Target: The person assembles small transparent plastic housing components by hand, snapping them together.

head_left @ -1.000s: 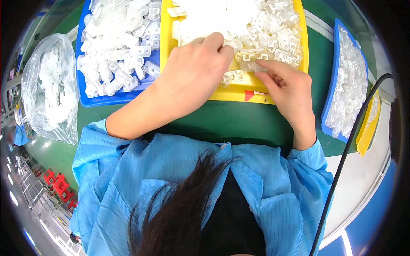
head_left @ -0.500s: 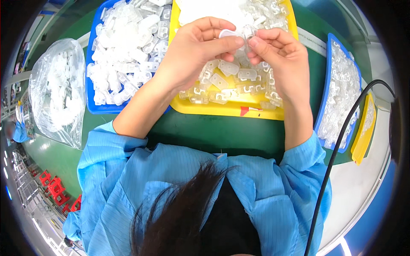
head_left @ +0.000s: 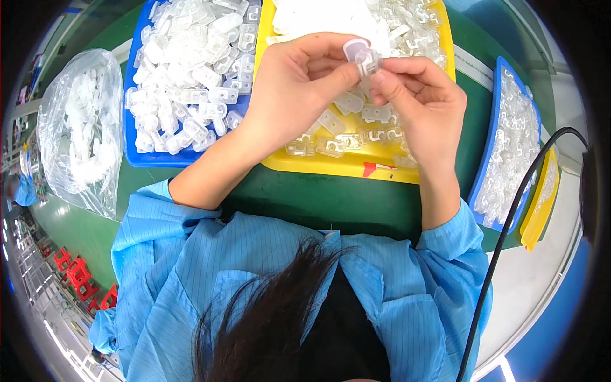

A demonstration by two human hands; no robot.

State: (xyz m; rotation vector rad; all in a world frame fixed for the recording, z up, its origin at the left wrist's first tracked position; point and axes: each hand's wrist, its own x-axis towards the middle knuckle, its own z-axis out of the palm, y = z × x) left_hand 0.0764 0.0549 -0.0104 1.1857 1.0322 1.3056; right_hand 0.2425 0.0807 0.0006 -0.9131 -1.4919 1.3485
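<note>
Evidently the work here is fine fingertip handling, and it seems best done with a light, even pinch from both sides. The left hand (head_left: pixel 289 89) holds its thumb and forefinger closed on a small clear plastic casing (head_left: pixel 368 62), and the right hand (head_left: pixel 425 95) pinches the same casing from the other side; neither palm is pressed to it. The casing is up in the air between the two hands, over the yellow tray (head_left: pixel 344 167). Steadying it with one hand while the other turns or presses would probably keep the edges square; a push at an angle could make such smooth plastic slip or cock sideways. Keeping the fingertips off the rounded end would likely leave a better view of the fit.

As for looks, the casing is glassy and see-through, with bright glints and what appear to be inner ridges. A rounded, milky, faintly violet end (head_left: pixel 354 48) stands up at its upper left; whether that is a separate part or joined on, I cannot tell. Similar loose clear pieces (head_left: pixel 331 122) lie in the tray below, while whiter, frosted pieces (head_left: pixel 191 95) heap in the blue tray (head_left: pixel 149 158) alongside.
</note>
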